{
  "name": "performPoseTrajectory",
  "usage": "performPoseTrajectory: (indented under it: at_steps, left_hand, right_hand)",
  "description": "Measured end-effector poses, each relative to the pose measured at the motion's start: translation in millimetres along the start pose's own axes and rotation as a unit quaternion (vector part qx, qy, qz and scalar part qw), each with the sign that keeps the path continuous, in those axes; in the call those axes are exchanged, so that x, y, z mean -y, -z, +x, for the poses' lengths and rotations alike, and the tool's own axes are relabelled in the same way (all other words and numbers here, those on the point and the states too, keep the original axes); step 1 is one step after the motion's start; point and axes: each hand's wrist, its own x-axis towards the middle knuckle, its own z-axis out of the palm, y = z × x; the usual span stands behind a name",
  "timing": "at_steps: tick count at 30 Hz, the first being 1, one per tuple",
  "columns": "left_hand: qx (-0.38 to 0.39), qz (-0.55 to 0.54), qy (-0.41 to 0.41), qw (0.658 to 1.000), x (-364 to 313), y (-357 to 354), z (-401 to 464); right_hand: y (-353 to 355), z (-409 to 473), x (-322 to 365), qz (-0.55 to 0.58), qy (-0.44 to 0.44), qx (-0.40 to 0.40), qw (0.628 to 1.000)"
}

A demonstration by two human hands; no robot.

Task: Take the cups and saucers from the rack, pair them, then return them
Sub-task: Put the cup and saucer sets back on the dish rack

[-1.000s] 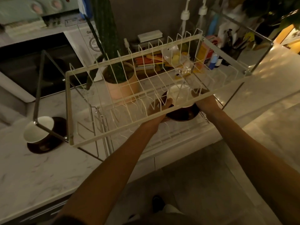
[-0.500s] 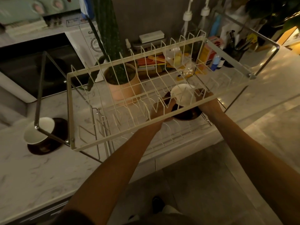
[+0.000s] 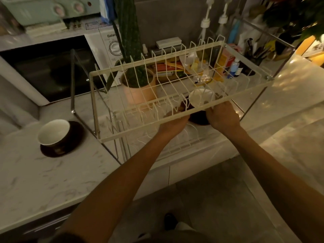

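A white wire dish rack (image 3: 95,109) with two tiers stands on the marble counter. Both my hands reach in under its upper tier. My left hand (image 3: 173,123) grips the left edge of a dark saucer (image 3: 198,119), and my right hand (image 3: 221,116) grips its right edge. A cup with a white inside (image 3: 201,98) sits upright on that saucer, seen through the upper wires. A second dark cup (image 3: 53,133) stands on its own dark saucer (image 3: 76,135) on the counter left of the rack.
A potted cactus (image 3: 138,88) stands behind the rack, with bottles, packets and pump dispensers (image 3: 205,23) along the wall. A microwave (image 3: 49,69) is at the back left. The counter's front edge runs just under my forearms, with floor below.
My hands stay on the saucer under the upper tier. The right hand has shifted slightly toward the saucer's near edge, and the view has drifted a little.
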Motion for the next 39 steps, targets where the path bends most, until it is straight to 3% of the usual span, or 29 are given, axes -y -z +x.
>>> performPoseTrajectory:
  at_steps: [2, 7, 12, 15, 18, 26, 39]
  left_hand:
    - [-0.013, 0.058, -0.044, 0.997, 10.1, 5.8, -14.1]
    - [-0.004, 0.148, -0.141, 0.979, 46.7, 29.8, -55.2]
    - [0.085, 0.264, -0.139, 0.951, 84.3, 73.0, -116.0]
    - [0.154, 0.368, -0.109, 0.91, 105.9, 99.7, -143.1]
    - [0.172, 0.397, -0.055, 0.9, 128.9, 132.1, -169.3]
    - [0.074, 0.47, 0.049, 0.878, 197.7, 223.5, -217.0]
    - [-0.108, 0.465, 0.148, 0.866, 260.0, 322.3, -206.0]
  right_hand:
    - [0.8, -11.5, 10.6, 0.026, 0.067, -0.019, 0.997]
    - [21.0, -48.2, 59.9, -0.006, 0.171, 0.051, 0.984]
    - [35.1, -94.3, 112.1, -0.127, 0.23, 0.253, 0.931]
    - [35.8, -120.8, 139.6, -0.179, 0.275, 0.336, 0.883]
    - [29.9, -148.9, 172.1, -0.203, 0.323, 0.377, 0.844]
    - [7.5, -187.3, 255.5, -0.198, 0.404, 0.373, 0.811]
    - [-59.3, -148.3, 353.6, -0.146, 0.348, 0.21, 0.902]
